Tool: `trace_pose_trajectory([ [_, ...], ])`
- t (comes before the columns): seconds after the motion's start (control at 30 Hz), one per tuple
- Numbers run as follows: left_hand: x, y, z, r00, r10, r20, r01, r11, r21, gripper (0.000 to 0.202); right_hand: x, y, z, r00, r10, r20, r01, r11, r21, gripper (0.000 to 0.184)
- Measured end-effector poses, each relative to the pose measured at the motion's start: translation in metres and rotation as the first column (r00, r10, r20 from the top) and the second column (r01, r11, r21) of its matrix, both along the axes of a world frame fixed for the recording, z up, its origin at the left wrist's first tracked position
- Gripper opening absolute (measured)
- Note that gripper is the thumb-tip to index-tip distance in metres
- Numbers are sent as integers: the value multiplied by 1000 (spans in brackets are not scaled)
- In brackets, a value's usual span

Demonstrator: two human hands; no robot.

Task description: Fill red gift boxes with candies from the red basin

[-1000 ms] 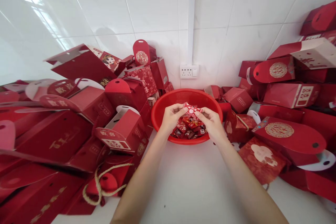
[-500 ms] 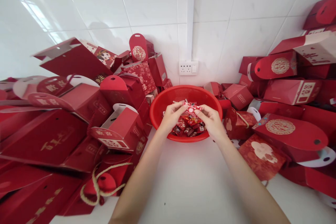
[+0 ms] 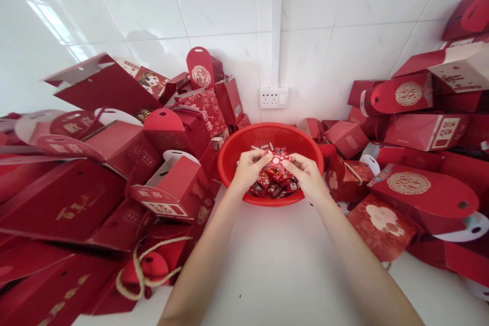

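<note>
A small red-and-white wrapped candy (image 3: 275, 161) is stretched between my two hands. My left hand (image 3: 250, 165) pinches its left end between thumb and fingers. At the other end my right hand (image 3: 304, 170) pinches it the same way. Both hands are above a red plastic basket (image 3: 229, 162) with a perforated wall. Inside the basket lie several other wrapped candies (image 3: 270, 186) in red and dark wrappers, partly covered by my hands.
Red gift boxes (image 3: 171, 178) are heaped on the left of the white table (image 3: 275, 265), one with a loose rope handle (image 3: 143, 275). More red boxes (image 3: 424, 191) are piled on the right. A power socket (image 3: 273, 98) is on the tiled wall behind the basket.
Hardly anything differs. Both hands keep hold of the candy in the same place, and the view has shifted very slightly.
</note>
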State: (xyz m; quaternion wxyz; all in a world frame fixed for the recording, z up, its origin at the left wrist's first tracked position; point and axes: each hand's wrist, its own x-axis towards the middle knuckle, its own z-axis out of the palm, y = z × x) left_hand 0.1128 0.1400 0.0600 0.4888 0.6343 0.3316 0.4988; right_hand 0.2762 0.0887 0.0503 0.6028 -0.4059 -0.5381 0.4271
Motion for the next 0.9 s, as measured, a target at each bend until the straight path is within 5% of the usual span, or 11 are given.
trace_pose_trajectory([
  [0.9, 6, -9, 11, 991, -4, 131, 24, 988, -152, 27, -1, -1, 2, 994, 8, -113, -11, 1000, -27, 35],
])
